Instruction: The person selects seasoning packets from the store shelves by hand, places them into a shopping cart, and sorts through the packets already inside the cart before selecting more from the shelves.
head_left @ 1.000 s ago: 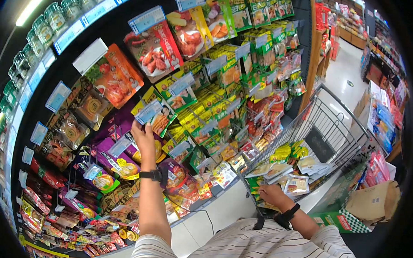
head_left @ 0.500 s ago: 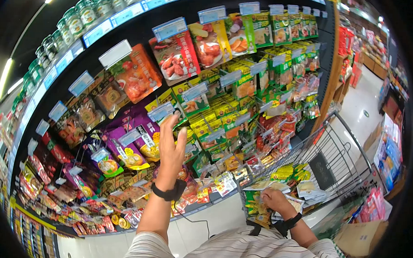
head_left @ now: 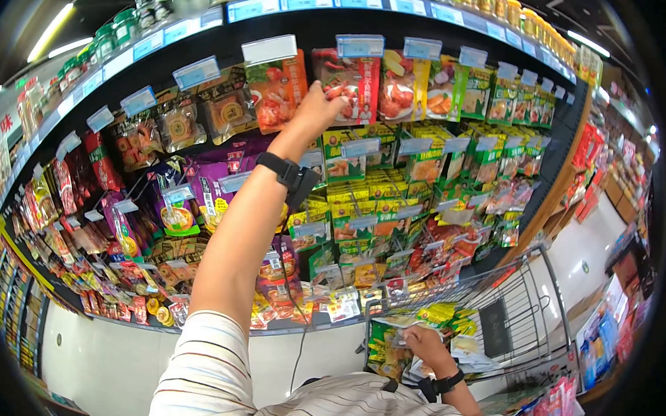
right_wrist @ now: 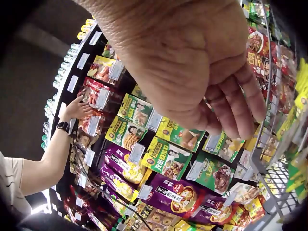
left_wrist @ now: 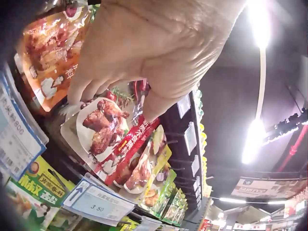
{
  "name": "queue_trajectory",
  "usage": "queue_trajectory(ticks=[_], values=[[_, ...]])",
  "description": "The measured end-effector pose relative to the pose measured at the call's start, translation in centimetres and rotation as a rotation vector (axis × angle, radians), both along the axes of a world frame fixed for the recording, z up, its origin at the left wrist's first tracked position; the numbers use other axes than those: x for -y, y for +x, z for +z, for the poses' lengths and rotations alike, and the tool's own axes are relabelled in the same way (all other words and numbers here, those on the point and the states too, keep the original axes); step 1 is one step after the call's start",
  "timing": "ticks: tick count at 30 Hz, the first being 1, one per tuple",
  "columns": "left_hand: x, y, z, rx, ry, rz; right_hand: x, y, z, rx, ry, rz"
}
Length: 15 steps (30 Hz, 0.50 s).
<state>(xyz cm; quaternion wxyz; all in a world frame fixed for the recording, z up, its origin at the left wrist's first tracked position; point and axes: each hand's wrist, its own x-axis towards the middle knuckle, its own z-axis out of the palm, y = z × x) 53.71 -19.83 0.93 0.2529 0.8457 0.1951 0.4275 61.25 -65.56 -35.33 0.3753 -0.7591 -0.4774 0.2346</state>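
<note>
My left hand [head_left: 320, 111] is raised in front of a red seasoning pouch [head_left: 365, 88] with chicken wings pictured on it, hanging on the rack. In the left wrist view, its thumb and fingers lie apart over the upper part of that pouch [left_wrist: 103, 127]. An orange pouch [head_left: 272, 96] hangs just beside it. Low at the right, my right hand [head_left: 427, 343] hovers over green and yellow packets [head_left: 383, 345] in the shopping cart [head_left: 538, 307]. Its fingers hang loosely curled near the cart's wire rim [right_wrist: 264, 139] in the right wrist view.
Purple pouches [head_left: 209, 193] and rows of yellow-green packets [head_left: 348, 208] hang below on hooks with price tags [head_left: 359, 45]. Jars [head_left: 123, 28] line the top shelf. A thin cable [head_left: 298, 353] dangles from the left wrist. Stacked goods [head_left: 600, 335] stand behind the cart.
My left hand has left a price tag by a yellow-green packet and moved up to the red pouch. The head view has turned left. My right hand stays at the cart.
</note>
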Motion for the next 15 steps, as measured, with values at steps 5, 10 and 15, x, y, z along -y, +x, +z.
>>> queue_trajectory(ticks=[5,10,15], values=[[1.8,-0.3,0.0,-0.028,-0.14,-0.145,0.0,-0.5,0.4,-0.026,-0.061,-0.029],[0.5,0.8,-1.2,-0.017,-0.067,-0.111,-0.7,-2.0,1.3,-0.023,-0.082,-0.042],[-0.7,0.2,-1.5,0.063,-0.039,-0.094,-1.7,-3.5,1.3,0.008,-0.031,-0.057]])
